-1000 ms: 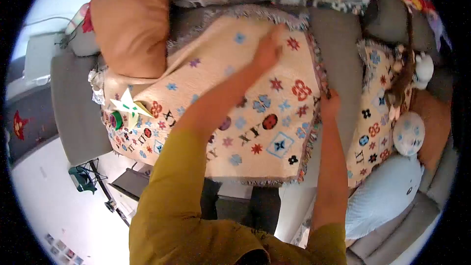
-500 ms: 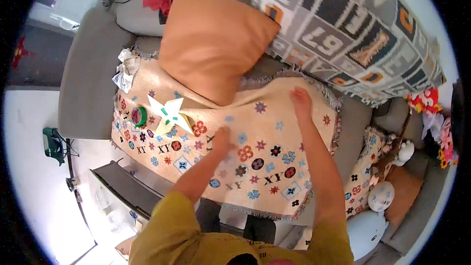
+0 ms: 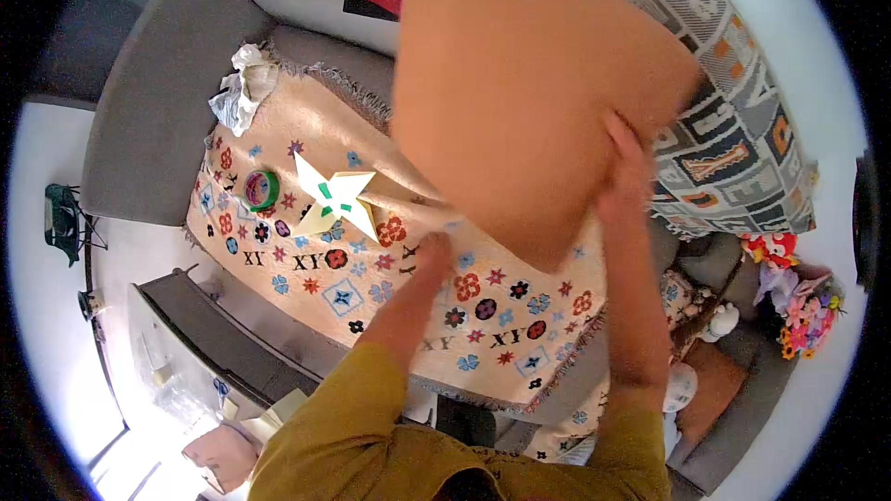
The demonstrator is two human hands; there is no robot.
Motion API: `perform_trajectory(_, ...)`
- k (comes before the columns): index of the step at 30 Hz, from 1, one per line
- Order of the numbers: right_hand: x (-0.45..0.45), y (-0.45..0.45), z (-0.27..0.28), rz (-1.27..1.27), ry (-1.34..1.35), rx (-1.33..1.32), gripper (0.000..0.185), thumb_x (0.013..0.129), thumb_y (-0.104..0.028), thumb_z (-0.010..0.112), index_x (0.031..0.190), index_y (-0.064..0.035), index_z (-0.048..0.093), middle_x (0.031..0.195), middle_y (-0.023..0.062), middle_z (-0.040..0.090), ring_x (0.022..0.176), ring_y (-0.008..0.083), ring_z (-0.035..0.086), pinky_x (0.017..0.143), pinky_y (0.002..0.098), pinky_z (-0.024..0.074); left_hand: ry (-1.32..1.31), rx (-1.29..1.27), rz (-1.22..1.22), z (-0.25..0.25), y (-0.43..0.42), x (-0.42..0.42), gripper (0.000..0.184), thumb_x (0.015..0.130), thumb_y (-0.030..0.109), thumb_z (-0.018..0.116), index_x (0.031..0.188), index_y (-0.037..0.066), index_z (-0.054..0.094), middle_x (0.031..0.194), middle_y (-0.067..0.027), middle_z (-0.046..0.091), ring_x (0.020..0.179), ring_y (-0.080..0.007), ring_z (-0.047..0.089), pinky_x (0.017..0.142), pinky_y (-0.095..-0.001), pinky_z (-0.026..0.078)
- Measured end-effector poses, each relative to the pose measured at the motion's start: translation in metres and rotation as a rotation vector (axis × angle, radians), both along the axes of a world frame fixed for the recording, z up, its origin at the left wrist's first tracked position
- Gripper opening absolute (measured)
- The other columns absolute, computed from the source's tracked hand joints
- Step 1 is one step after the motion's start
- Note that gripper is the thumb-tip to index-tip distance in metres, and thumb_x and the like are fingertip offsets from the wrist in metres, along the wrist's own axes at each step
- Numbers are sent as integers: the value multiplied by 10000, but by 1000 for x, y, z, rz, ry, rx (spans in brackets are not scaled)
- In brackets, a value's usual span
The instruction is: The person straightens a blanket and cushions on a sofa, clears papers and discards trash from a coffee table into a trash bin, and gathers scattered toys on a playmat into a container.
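Note:
An orange cushion [image 3: 520, 83] is raised over the sofa, blurred by motion. My right hand [image 3: 626, 167] grips its lower right side. My left hand [image 3: 432, 255] is low over the patterned blanket [image 3: 483, 343], just left of the cushion's lower edge; its fingers are smeared and hard to make out. To its left lies a pale yellow paper star [image 3: 336, 195] with green tape pieces on it. Beyond the star, a green roll of tape [image 3: 262, 189] rests on the blanket.
Crumpled white paper [image 3: 245, 88] lies at the blanket's far left corner, by the grey sofa arm [image 3: 153, 102]. A large grey lettered cushion [image 3: 733, 121] leans at the back right. Flowers [image 3: 807, 315] stand at the right. A low dark table [image 3: 218, 329] is at the lower left.
My right hand has taken hold of the orange cushion, which has come off the sofa and nearer, to the right. My left hand has stayed low over the blanket. The view has shifted.

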State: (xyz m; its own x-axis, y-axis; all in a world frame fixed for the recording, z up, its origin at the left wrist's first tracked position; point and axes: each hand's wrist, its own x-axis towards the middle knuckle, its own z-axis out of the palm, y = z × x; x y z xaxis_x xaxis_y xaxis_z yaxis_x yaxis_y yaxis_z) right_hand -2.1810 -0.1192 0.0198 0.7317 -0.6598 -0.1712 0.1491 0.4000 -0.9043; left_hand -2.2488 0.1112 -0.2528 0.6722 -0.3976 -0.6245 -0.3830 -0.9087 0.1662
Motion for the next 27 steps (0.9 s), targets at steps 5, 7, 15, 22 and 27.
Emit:
perform_trajectory(5,-244,-68,73,-206,253,-348,650,706,-147,635,1270,27,361,1180,151,495,1067,312,496,919,398,400,40,-148,-74,-36,11,0,727,556,302,789,1133,21,447,1167,-168,483,1104,-297,468,940,-383,394)
perform_trajectory(7,-301,-59,121,-357,601,-407,693,698,-171,644,1297,-3,338,1203,152,476,1061,314,489,909,388,398,39,-178,-124,-34,14,0,635,599,286,751,1103,21,470,1141,-167,498,1088,-304,475,929,-391,397)
perform_trajectory(15,-534,-196,119,-139,1037,-904,591,729,-247,647,1243,-48,435,1236,167,455,1063,319,469,903,419,395,-31,-449,-558,-25,18,12,292,773,220,596,983,20,562,1041,-164,559,1024,-329,506,886,-423,409)
perform_trajectory(22,-521,-244,-101,-34,1369,-1163,571,783,-249,620,1257,-15,405,1138,183,501,975,288,512,843,388,421,-519,-573,-97,-23,-22,155,213,833,89,455,1025,70,545,911,-182,597,847,-363,576,710,-439,452)
perform_trajectory(27,-423,-133,-287,-219,1061,-862,558,815,-236,606,1261,19,387,1057,190,539,902,250,546,796,357,440,-296,-377,-136,-15,-24,173,227,795,112,528,1021,109,541,935,-195,603,851,-365,585,708,-457,451)
